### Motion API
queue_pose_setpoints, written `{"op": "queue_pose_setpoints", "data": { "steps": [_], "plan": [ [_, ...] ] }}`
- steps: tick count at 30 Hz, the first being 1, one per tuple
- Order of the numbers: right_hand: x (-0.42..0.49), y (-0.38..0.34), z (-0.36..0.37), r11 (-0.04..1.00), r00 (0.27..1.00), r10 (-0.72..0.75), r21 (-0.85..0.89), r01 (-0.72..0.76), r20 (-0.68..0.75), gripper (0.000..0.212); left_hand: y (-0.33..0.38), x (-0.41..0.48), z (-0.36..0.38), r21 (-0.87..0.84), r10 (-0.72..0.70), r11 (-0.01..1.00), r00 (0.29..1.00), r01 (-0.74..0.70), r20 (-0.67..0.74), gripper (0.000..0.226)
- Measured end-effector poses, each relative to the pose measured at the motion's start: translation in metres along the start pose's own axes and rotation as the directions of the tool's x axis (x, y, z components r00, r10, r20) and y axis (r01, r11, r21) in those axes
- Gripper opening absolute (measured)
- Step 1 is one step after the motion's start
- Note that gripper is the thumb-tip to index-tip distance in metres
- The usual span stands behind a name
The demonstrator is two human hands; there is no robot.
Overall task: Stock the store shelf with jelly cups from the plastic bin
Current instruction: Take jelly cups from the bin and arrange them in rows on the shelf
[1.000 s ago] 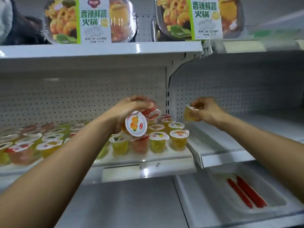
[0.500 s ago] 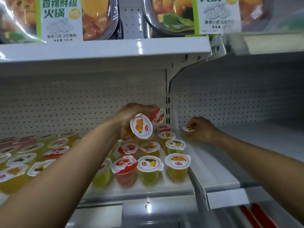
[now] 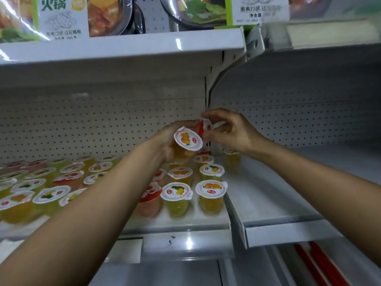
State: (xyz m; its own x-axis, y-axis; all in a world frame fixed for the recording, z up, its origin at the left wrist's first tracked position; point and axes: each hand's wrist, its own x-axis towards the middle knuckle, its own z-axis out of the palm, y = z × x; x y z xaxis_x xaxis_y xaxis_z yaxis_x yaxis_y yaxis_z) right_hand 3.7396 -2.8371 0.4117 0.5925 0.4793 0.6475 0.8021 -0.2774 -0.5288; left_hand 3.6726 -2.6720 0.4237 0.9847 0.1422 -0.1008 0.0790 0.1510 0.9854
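Left hand point(image 3: 165, 145) up at mid-shelf, fingers point(image 3: 181, 125) curled round an orange cup point(image 3: 187, 139), lid tipped toward the camera. Tucked behind it is a red cup point(image 3: 201, 129), mostly hidden between the hands, with only a sliver of red wall and lid edge showing. Right hand point(image 3: 233, 131) is in on it too, thumb and fingers point(image 3: 216, 113) pinching that red cup's rim. Two cups in hand, then.

On the shelf point(image 3: 185, 222) below, the front row reads three cups point(image 3: 211, 193), with at least four more behind; the left forearm point(image 3: 92, 203) covers the rest of those rows. The cups further left point(image 3: 45, 190) are too smeared to count. One more cup point(image 3: 233, 161) stands under the right hand on the next shelf point(image 3: 278, 203), its top hidden.

Up top are two hotpot packs point(image 3: 61, 17), cut off by the frame. Bottom right are two red strips point(image 3: 321, 265), running out of view.
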Motion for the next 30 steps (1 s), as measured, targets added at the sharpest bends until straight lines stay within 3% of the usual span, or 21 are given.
{"op": "queue_pose_setpoints", "data": {
  "steps": [7, 12, 15, 21, 24, 30],
  "plan": [
    [-0.008, -0.005, 0.000, 0.994, 0.996, -0.083, -0.078, 0.081, -0.029, 0.050, -0.002, -0.002, 0.021, -0.048, 0.000, 0.999, 1.000, 0.000, 0.013, 0.026],
    [-0.019, -0.003, -0.018, 0.986, 0.981, 0.139, -0.079, -0.150, -0.134, 0.061, -0.004, -0.004, 0.022, -0.032, 0.032, 0.999, 0.999, -0.033, -0.044, 0.025],
    [-0.026, 0.007, -0.037, 0.967, 0.975, 0.208, -0.131, -0.216, -0.072, 0.049, -0.004, -0.004, 0.018, 0.015, 0.081, 0.997, 0.994, -0.080, -0.079, 0.032],
    [-0.046, 0.032, -0.043, 0.915, 0.934, 0.315, -0.314, -0.252, 0.167, 0.027, -0.009, -0.007, 0.019, 0.010, 0.146, 0.989, 0.982, -0.145, -0.123, 0.018],
    [-0.053, 0.039, -0.036, 0.885, 0.919, 0.351, -0.384, -0.264, 0.178, 0.018, -0.011, -0.010, 0.022, 0.009, 0.174, 0.985, 0.976, -0.175, -0.128, 0.014],
    [-0.059, 0.041, -0.030, 0.865, 0.913, 0.371, -0.420, -0.274, 0.169, 0.026, -0.015, -0.015, 0.022, 0.013, 0.207, 0.978, 0.967, -0.208, -0.150, 0.013]
  ]
}}
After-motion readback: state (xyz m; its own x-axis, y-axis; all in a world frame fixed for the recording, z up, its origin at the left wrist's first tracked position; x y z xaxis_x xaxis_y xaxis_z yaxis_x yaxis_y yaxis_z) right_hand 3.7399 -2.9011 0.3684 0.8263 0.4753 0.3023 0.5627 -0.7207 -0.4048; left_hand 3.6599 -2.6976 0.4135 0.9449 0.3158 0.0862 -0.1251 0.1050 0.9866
